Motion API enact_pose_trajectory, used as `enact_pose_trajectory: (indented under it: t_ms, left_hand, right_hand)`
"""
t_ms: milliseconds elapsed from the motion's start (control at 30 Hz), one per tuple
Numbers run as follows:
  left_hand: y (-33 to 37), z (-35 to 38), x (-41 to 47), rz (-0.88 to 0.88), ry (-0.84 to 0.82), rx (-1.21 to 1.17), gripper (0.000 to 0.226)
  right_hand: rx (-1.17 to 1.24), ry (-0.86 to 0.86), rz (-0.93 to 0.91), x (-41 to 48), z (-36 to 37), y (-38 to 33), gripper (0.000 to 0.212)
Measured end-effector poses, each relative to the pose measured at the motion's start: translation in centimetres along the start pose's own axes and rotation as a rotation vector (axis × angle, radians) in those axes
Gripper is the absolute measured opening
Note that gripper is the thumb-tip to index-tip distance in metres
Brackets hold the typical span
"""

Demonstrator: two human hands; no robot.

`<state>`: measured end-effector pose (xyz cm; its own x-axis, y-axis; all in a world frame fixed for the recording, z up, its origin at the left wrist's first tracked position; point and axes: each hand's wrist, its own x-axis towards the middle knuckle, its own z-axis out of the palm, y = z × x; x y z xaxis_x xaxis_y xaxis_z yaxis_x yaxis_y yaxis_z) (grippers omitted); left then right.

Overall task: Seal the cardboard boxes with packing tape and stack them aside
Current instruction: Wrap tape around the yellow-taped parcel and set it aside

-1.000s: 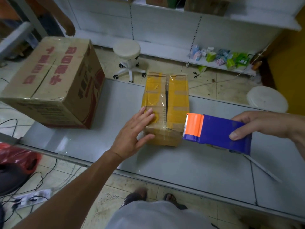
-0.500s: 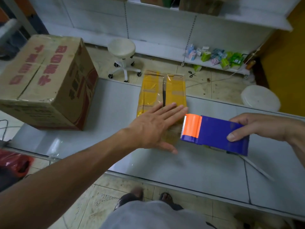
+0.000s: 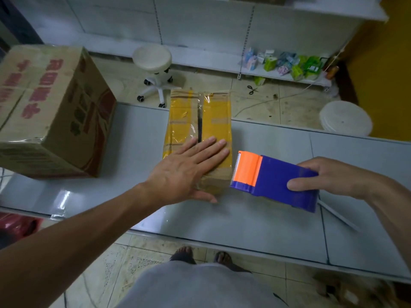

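Tape dispenser (image 3: 275, 181) right of small box (image 3: 200, 121).

We see matt brown cardboard on the small box (image 3: 198, 121), wrapped in glossy yellow and clear tape; smooth blue-and-orange plastic on the tape dispenser (image 3: 273, 181); a glossy grey table (image 3: 244, 221); shiny film on the big carton (image 3: 46, 112).

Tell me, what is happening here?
A person is sealing a small yellow box on the grey table. The left hand presses flat on its near end, where a dark gap shows between the flaps. The right hand holds a blue and orange tape dispenser close beside the box. A larger brown box stands at the left.
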<state>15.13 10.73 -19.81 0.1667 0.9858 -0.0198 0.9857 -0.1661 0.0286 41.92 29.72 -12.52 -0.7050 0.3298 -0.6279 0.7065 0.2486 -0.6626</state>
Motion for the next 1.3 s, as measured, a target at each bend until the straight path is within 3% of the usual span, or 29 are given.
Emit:
enact_pose_trajectory:
  t_ms: [167,400,867,1133,1300]
  left_hand:
    - [0.1,-0.2,0.3,-0.012,0.036,0.016,0.108]
    - [0.5,-0.5,0.3,-0.024,0.049,0.029,0.108]
    - [0.8,-0.2,0.7,-0.038,0.015,0.044,0.114]
    - [0.7,-0.1,0.7,-0.04,-0.016,0.064,0.114]
    - [1.0,0.0,1.2,-0.028,-0.006,0.055,0.115]
  right_hand:
    - [-0.009,0.025,0.022,-0.8,-1.3,1.5,0.092]
    - [-0.085,0.017,0.032,-0.6,-1.4,-0.5,0.067]
    - [-0.615,0.269,0.181,-1.0,0.6,-6.6,0.054]
    - [-0.768,0.217,0.129,-1.3,0.8,-9.3,0.049]
    - [-0.911,0.274,0.079,-0.2,0.7,-9.3,0.043]
